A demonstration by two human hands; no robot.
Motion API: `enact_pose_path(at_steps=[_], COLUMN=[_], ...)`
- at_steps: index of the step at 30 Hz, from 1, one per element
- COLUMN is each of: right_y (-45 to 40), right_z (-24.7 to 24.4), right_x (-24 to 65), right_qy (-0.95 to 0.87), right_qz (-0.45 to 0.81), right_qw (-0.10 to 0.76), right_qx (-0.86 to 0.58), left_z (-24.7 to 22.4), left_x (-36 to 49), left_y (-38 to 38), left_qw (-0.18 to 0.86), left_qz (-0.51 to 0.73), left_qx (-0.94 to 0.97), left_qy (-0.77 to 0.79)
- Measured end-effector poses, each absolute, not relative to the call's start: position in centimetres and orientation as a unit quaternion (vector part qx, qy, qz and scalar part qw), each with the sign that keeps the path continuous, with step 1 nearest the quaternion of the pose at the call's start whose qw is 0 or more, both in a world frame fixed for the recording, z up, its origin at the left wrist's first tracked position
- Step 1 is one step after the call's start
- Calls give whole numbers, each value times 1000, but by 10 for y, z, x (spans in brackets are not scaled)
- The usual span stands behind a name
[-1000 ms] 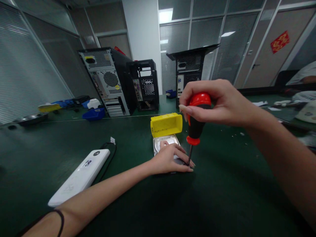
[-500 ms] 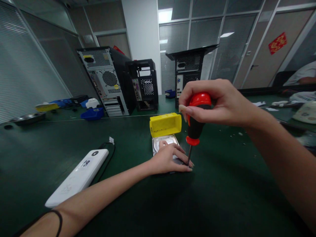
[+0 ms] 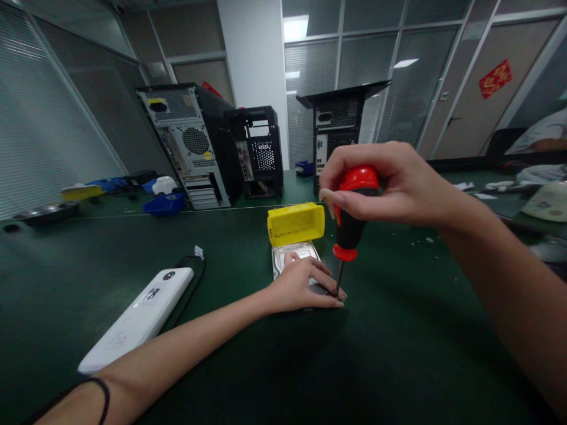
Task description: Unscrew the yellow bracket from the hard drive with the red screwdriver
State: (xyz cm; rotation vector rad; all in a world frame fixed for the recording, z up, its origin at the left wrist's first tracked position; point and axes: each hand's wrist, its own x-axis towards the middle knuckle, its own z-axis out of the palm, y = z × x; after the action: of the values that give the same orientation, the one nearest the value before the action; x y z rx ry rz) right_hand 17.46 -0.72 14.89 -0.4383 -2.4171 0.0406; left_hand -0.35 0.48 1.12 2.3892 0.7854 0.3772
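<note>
A silvery hard drive lies on the green table in front of a yellow bin. Across its near part rests my left hand, gripping the drive, with the fingertips at its right edge. My right hand is wrapped round the red and black handle of a screwdriver. The screwdriver stands nearly upright, and its shaft comes down to the drive's right near corner, beside my left fingertips. The tip and any screw under it are hidden by those fingers.
A white power bank with a black cable lies to the left. Computer cases stand along the back, with a blue bin before them. Small bits are scattered to the right. Another person's sleeve shows at far right.
The view has shifted very slightly. Both hands, the screwdriver and the hard drive keep the same places relative to each other.
</note>
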Motion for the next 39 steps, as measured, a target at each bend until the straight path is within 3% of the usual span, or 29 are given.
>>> enact_pose_path(at_steps=[22, 30, 34, 39], right_y=[-14, -15, -11, -13], right_z=[150, 158, 159, 159], right_x=[166, 183, 190, 188], right_qy=[-924, -938, -928, -917], right_qz=[34, 135, 165, 123], right_qw=[332, 267, 274, 292], right_qx=[-187, -172, -191, -240], left_z=[13, 17, 15, 14], left_x=[-3, -1, -2, -2], left_y=[4, 1, 2, 3], left_qw=[313, 292, 290, 296], left_qz=[158, 152, 152, 158], left_qx=[892, 895, 895, 893], left_qy=[286, 302, 304, 299])
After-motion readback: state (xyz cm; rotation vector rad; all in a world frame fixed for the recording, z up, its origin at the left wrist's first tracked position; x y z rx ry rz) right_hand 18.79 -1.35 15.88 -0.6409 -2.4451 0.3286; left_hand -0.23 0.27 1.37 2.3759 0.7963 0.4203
